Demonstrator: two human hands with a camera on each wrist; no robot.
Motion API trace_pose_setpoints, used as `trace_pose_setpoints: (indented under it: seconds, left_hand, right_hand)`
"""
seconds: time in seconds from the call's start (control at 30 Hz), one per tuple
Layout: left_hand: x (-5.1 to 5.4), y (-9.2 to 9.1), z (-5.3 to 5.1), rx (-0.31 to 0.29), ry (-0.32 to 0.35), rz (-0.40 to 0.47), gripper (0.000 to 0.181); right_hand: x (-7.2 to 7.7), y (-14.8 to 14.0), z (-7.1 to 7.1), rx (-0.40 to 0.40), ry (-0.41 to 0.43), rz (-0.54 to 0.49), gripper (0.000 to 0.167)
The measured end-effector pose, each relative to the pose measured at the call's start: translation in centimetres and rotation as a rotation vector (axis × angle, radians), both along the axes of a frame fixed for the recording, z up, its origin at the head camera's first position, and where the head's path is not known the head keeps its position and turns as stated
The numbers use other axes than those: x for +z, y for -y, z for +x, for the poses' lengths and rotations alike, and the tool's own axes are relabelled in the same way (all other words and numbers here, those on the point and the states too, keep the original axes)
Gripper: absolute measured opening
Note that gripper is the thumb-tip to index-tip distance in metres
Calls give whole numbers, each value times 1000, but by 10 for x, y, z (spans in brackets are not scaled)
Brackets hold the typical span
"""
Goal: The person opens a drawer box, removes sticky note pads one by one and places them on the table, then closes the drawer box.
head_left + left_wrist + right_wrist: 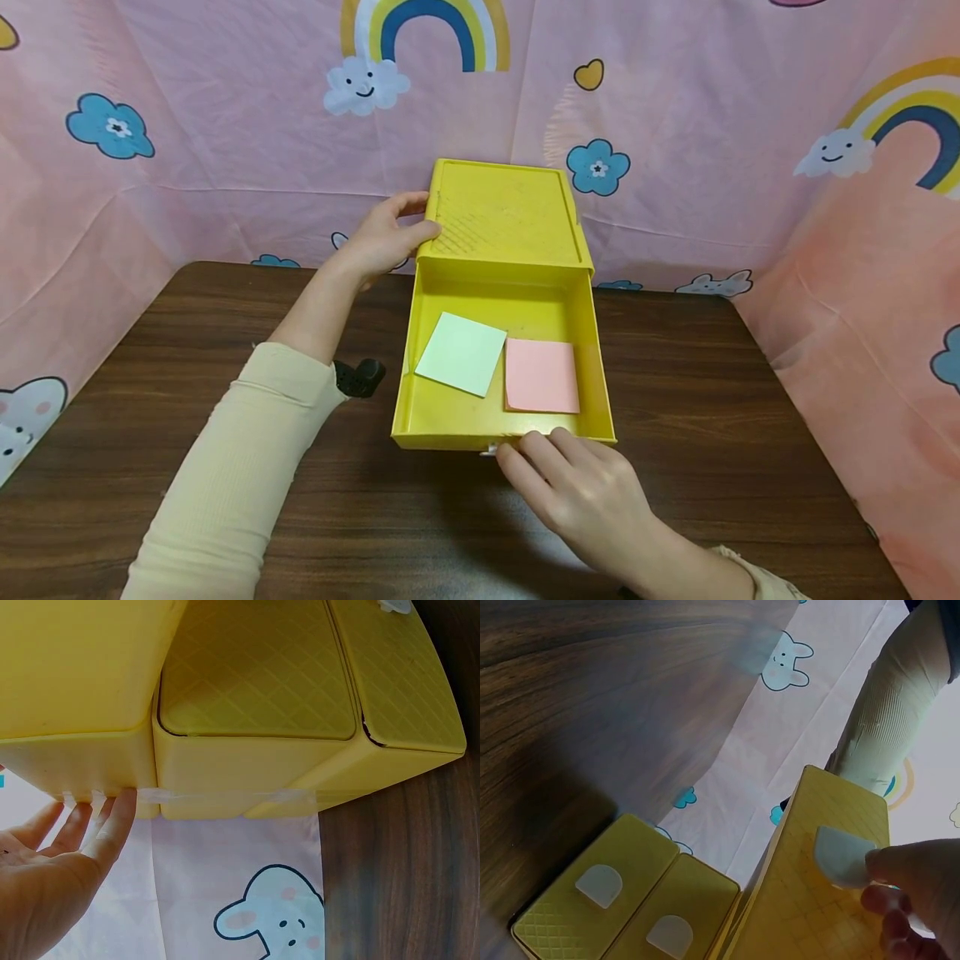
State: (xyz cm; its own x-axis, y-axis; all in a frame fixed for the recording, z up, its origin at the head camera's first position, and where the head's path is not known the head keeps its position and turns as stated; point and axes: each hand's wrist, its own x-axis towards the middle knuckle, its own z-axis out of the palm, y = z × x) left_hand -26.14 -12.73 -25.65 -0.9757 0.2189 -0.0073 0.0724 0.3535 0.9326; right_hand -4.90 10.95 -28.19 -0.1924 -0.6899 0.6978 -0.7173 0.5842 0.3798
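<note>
A yellow drawer cabinet point(510, 212) stands against the back cloth, its top drawer point(525, 293) pulled out toward me. Inside that drawer lie a pale green sticky-note pad point(461, 354), turned at an angle, and a pink sticky-note pad point(542, 377) beside it. My right hand point(588, 496) pinches the white drawer handle point(841, 857), thumb on its face. With its thumb at the top edge, my left hand point(381, 237) presses the cabinet's left side. In the left wrist view, the fingers point(116, 825) of that hand are mostly straight against the yellow side.
Two lower drawers, with white handles point(598, 886), are closed beneath the top one. The cabinet stands on a dark wooden table point(697, 442). A pink patterned cloth point(675, 100) encloses the back and sides. Clear tape point(281, 796) runs along the cabinet side.
</note>
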Motion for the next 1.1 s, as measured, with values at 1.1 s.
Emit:
trace_pose_setpoints:
  seconds: [1.1]
  left_hand:
    - [0,0,-2,-5,4,23,58]
  right_hand:
    - [35,-5,-8,137,123,85,27]
